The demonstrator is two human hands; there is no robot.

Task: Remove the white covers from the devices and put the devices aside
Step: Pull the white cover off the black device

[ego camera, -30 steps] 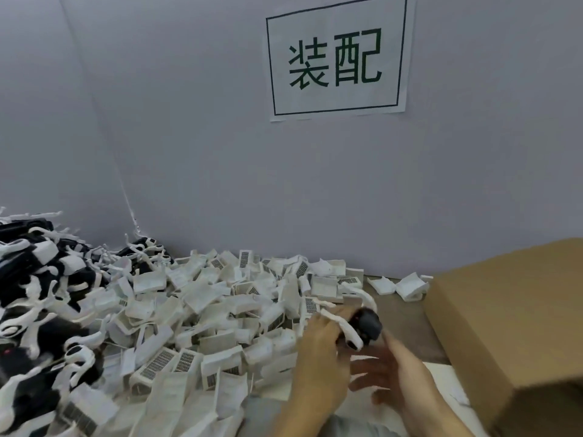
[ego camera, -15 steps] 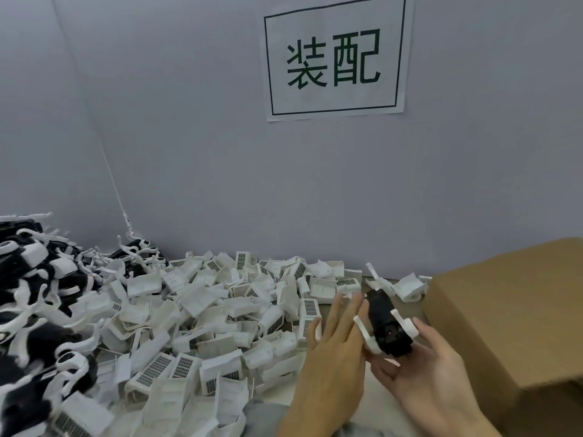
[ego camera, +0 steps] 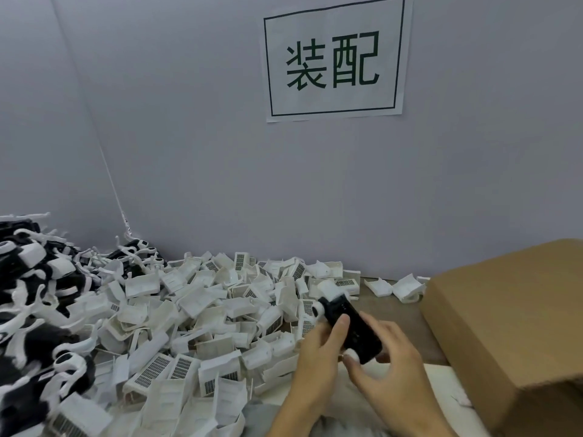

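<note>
A black device point(ego camera: 350, 328) with white parts at its ends is held low in the middle, tilted with its top end up and to the left. My left hand point(ego camera: 315, 357) grips its left side, thumb on its face. My right hand point(ego camera: 388, 370) holds its lower right end, fingers curled round it. A wide heap of removed white covers point(ego camera: 202, 313) with barcode labels fills the table to the left of my hands. At the far left lies a pile of black devices with white arms point(ego camera: 34, 298).
A brown cardboard box point(ego camera: 517, 326) stands at the right, close to my right hand. A few loose white covers point(ego camera: 407, 287) lie by the wall behind it. A grey wall with a paper sign point(ego camera: 334, 58) closes off the back.
The device has turned in my hands; its long black face now shows. My left hand, flat beside it half a second ago, now grips it. The view has shifted slightly.
</note>
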